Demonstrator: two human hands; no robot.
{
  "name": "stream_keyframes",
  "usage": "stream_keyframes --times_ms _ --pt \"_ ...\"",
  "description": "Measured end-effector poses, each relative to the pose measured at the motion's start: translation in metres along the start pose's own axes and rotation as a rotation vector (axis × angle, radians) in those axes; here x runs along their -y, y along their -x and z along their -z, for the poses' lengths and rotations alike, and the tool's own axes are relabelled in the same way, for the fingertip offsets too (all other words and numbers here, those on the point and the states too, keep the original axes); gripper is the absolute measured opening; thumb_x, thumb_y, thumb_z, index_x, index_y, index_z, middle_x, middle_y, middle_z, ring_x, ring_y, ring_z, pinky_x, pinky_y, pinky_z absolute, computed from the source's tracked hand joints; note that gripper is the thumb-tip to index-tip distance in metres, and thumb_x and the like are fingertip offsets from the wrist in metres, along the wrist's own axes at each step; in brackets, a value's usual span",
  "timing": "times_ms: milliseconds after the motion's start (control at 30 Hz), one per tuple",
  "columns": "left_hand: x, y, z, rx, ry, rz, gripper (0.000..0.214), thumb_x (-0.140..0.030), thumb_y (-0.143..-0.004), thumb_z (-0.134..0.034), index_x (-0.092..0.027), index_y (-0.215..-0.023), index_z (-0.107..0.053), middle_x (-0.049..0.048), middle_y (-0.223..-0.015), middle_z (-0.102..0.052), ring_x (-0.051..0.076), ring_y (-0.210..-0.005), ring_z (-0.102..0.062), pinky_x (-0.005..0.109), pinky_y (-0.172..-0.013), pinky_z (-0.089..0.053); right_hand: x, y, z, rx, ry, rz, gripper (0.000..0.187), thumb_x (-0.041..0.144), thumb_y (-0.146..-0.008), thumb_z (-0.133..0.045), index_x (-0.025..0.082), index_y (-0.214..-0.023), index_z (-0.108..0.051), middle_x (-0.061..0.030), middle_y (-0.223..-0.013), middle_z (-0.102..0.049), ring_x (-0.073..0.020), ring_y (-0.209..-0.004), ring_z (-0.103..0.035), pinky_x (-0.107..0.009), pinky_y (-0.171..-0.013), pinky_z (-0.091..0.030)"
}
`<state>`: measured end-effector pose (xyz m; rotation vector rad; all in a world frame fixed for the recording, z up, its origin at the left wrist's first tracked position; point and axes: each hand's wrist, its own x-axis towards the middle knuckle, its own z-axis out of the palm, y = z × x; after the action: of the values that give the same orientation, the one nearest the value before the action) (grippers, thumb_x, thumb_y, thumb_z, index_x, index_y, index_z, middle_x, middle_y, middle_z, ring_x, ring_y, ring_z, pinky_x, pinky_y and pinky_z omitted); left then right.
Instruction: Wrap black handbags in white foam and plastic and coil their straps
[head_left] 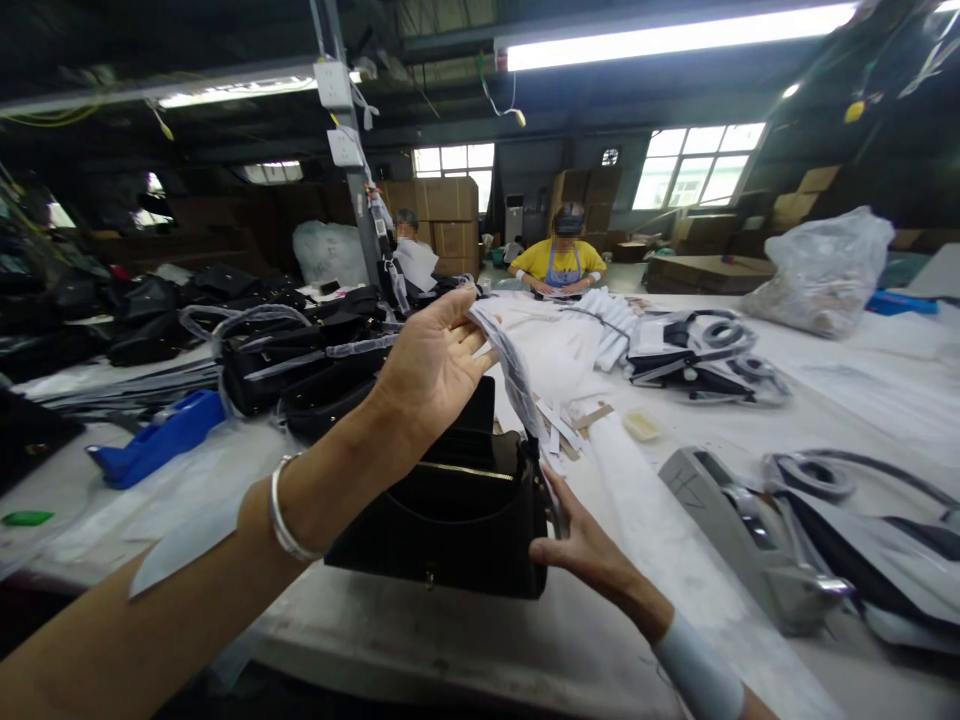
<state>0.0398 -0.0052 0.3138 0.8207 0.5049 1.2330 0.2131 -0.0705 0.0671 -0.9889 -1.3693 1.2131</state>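
A black handbag [457, 545] with a gold zip and a small gold clasp on its front stands on the table before me. Its upright strap [514, 365], wrapped in clear plastic, rises from the bag's right end. My left hand [439, 365] reaches over the bag, palm turned up, and holds the top of this strap between thumb and fingers. Lower down, my right hand [577, 535] grips the right end of the bag, thumb on the front and fingers around the side. The bag's far side is hidden behind my left forearm.
Left of me lie a blue tape dispenser [161, 440] and several black bags [270, 360]. A grey tape dispenser [750, 540] and wrapped bag parts [877, 550] are at right. Paper strips [562, 425] lie beyond the bag. A person in yellow [559, 260] sits across the table.
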Motion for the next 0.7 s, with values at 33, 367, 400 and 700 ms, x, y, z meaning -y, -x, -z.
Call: stream_keyframes --times_ms 33,367,400,700 --pt "0.005 0.002 0.001 0.005 -0.003 0.003 0.007 -0.021 -0.088 -0.052 -0.018 -0.089 -0.058 0.0079 -0.092 -0.065 0.022 -0.1 -0.066 0.039 -0.09 -0.055 0.0 0.007 0.007 -0.004 0.044 -0.043 0.107 0.05 -0.066 -0.085 0.023 -0.152 -0.028 -0.0119 -0.129 -0.061 -0.0329 -0.126 -0.052 -0.053 -0.111 -0.033" --pt "0.077 -0.042 0.128 0.528 -1.178 0.01 0.045 -0.057 -0.091 -0.051 -0.022 -0.113 -0.068 0.0086 -0.12 -0.068 0.026 -0.115 -0.06 0.037 -0.104 -0.041 -0.029 0.036 0.038 -0.198 0.068 -0.215 0.097 0.054 -0.072 -0.079 0.026 -0.151 -0.029 -0.0177 -0.141 -0.052 -0.0341 -0.128 -0.052 -0.056 -0.106 -0.039" --pt "0.079 -0.044 0.145 0.553 -1.36 -0.055 0.044 -0.056 -0.091 -0.049 -0.025 -0.117 -0.067 0.0055 -0.124 -0.068 0.026 -0.117 -0.058 0.036 -0.106 -0.039 -0.033 0.034 0.037 -0.208 0.055 -0.228 0.099 0.055 -0.068 -0.081 0.026 -0.149 -0.033 -0.0177 -0.143 -0.05 -0.0356 -0.132 -0.048 -0.056 -0.107 -0.038" --pt "0.107 -0.043 0.235 0.218 -1.573 -0.015 0.06 -0.054 -0.082 -0.057 -0.015 -0.128 -0.059 0.0161 -0.144 -0.05 0.033 -0.136 -0.04 0.046 -0.116 -0.025 -0.029 0.001 -0.002 -0.503 -0.22 -0.425 0.107 0.058 -0.068 -0.08 0.027 -0.152 -0.021 -0.0161 -0.14 -0.054 -0.0351 -0.117 -0.061 -0.046 -0.081 -0.058"
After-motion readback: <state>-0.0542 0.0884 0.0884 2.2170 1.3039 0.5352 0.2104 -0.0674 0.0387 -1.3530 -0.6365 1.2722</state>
